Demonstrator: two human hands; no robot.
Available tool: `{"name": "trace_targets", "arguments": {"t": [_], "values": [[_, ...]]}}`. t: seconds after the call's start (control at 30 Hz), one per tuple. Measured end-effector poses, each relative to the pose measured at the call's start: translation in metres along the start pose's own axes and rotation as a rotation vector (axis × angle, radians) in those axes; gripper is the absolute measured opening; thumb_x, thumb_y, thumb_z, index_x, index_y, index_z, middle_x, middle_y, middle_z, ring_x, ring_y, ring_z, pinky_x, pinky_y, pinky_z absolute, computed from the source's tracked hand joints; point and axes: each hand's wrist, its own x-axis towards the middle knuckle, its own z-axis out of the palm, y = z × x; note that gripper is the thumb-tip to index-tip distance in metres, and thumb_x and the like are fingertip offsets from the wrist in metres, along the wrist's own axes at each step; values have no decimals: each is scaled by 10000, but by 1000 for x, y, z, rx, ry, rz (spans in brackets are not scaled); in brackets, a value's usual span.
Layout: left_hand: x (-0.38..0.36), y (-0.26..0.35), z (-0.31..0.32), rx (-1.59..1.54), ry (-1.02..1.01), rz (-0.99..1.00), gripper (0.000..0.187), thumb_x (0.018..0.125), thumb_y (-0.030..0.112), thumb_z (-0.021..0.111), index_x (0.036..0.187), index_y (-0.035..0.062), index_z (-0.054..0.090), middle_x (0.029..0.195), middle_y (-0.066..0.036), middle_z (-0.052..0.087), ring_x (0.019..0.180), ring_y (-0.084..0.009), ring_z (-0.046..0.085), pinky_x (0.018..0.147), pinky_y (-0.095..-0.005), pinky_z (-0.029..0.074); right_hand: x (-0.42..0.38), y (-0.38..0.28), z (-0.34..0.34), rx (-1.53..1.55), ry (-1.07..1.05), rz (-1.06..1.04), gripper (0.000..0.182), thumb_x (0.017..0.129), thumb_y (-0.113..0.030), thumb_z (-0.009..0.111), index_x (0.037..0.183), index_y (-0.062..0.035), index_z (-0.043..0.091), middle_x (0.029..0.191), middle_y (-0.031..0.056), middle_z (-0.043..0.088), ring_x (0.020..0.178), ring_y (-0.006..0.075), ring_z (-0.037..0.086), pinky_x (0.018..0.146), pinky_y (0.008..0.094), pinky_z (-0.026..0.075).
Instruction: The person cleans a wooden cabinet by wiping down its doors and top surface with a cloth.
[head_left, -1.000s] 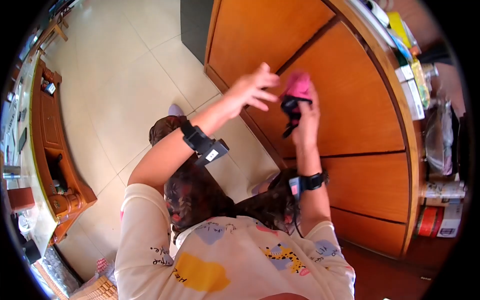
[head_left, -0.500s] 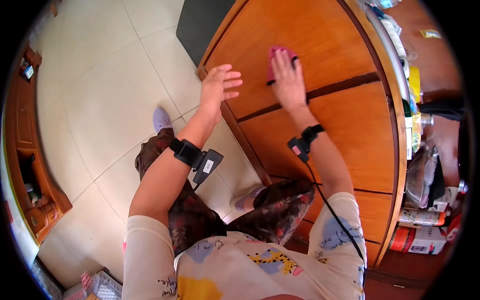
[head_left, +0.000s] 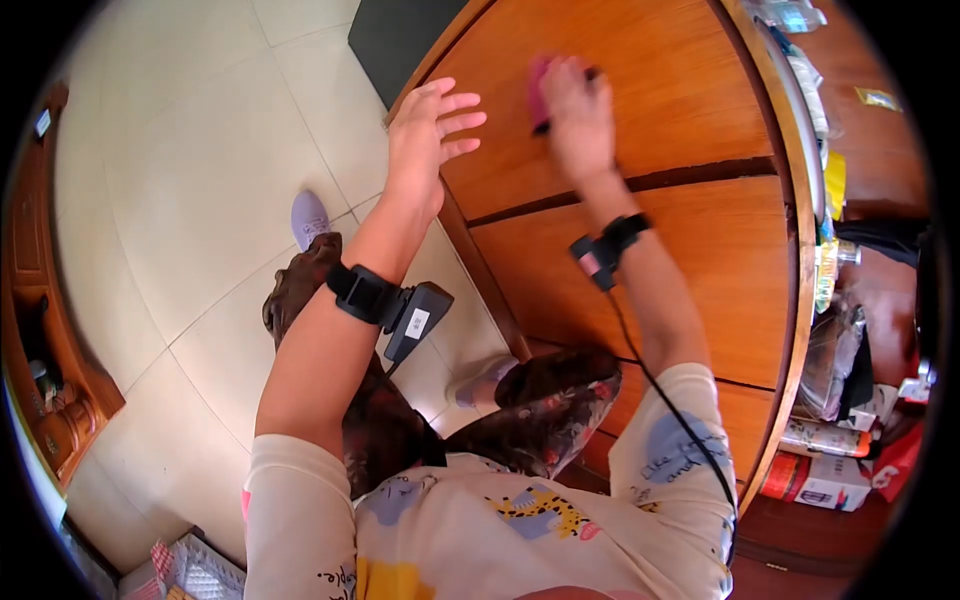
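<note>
Under my right hand (head_left: 582, 125) is a pink cloth (head_left: 541, 92) with a dark edge, held against the upper wooden panel of the cabinet (head_left: 680, 90). The hand is slightly blurred and covers much of the cloth. My left hand (head_left: 425, 145) is raised in the air beside the cabinet's left edge, fingers apart, with nothing in it. Below that panel, a dark gap separates it from another wooden panel (head_left: 640, 270). Each wrist wears a black strap with a small device, and a cable runs along my right arm.
Bottles, bags and boxes (head_left: 835, 480) crowd the surfaces along the right side. A dark box-like object (head_left: 395, 45) stands beyond the cabinet on the tiled floor (head_left: 200, 190). Wooden furniture (head_left: 60, 400) is at the far left, and a patterned container (head_left: 205, 568) at the lower left.
My right hand has slid the cloth farther up the panel, away from the dark gap. My left hand has also moved up and slightly left, still open.
</note>
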Motion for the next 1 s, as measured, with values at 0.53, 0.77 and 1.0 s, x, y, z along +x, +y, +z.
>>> {"name": "trace_targets", "arguments": {"t": [0.53, 0.77, 1.0], "values": [[8, 6, 0, -85, 70, 12, 431, 1024, 335, 391, 1322, 31, 456, 1160, -109, 642, 975, -174, 626, 787, -304, 496, -56, -127, 70, 42, -488, -514, 575, 957, -287, 435, 1484, -67, 366, 1551, 81, 327, 1465, 223, 214, 1188, 494, 113], [4, -7, 6, -33, 47, -59, 414, 1026, 346, 388, 1306, 53, 474, 1146, -88, 641, 958, -163, 622, 787, -309, 492, 76, 6, 7, -203, 9, -7, 529, 884, -192, 512, 1406, -118, 480, 1490, 78, 417, 1423, 233, 308, 1169, 512, 168], [1, -34, 20, -29, -52, -138, 408, 1032, 384, 385, 1276, 75, 490, 1100, -83, 646, 906, -160, 633, 742, -307, 496, 149, 22, 12, -89, 248, 179, 666, 776, -279, 703, 1390, -137, 490, 1509, 82, 397, 1426, 251, 312, 1130, 525, 235]]}}
